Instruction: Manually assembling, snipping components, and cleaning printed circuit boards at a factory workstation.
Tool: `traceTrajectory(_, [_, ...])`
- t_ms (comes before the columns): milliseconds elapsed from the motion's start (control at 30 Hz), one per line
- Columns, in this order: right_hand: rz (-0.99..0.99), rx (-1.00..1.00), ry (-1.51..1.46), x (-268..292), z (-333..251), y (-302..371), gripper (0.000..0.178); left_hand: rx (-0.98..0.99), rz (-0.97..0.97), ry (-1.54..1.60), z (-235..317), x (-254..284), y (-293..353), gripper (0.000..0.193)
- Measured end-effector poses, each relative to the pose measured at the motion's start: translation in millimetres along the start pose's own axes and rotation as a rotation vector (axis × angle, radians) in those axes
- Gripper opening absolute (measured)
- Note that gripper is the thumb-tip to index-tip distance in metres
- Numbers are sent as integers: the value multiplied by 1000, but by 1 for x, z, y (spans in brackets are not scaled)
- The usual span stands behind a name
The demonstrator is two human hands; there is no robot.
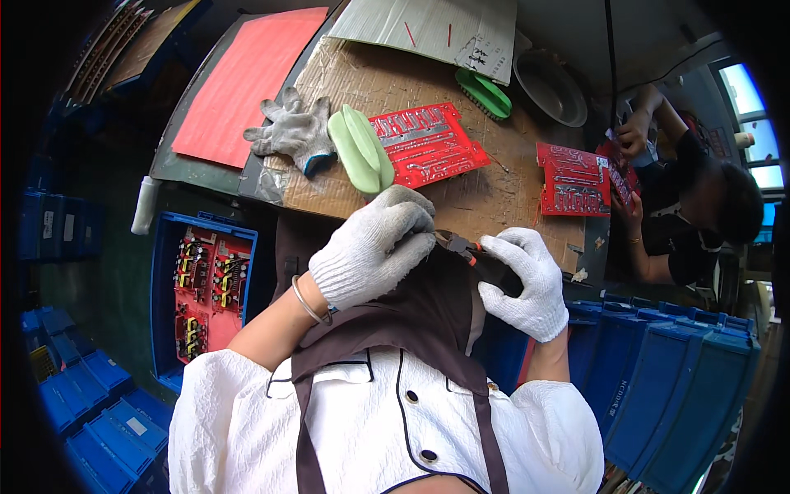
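Observation:
Both of my hands wear white knit gloves. My right hand (527,280) is closed around small pliers (455,243) with orange-and-black handles, their jaws pointing left. My left hand (380,243) has its fingers pinched together right at the jaws; whatever they hold is hidden. Just beyond, on the cardboard-covered table (346,78), lies a red circuit board (432,146) with its soldered side up. A pale green brush-like block (360,150) overlaps that board's left edge. Another red circuit board (574,179) rests at the table's right side.
A grey work glove (293,130) and a pink-red sheet (247,82) lie at the left. At the back are a green brush (484,94), a grey basin (550,86) and a white panel (428,33). A blue crate (159,300) holds several boards. A co-worker (699,193) handles a board at right.

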State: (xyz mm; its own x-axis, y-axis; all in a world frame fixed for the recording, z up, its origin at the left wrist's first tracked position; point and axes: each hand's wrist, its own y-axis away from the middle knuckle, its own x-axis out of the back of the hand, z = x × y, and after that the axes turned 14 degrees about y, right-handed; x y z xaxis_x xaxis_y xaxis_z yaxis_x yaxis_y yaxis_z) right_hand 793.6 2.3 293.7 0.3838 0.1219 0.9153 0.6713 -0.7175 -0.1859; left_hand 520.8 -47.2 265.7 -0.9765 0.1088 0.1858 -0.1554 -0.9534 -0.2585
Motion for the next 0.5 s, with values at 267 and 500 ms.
traceTrajectory(267, [-85, 7, -140, -1, 3, 2, 60, -83, 206, 133, -20, -23, 6, 7])
traceTrajectory(500, [-297, -240, -1053, -33, 17, 22, 58, -80, 265, 70, -5, -16, 8, 3])
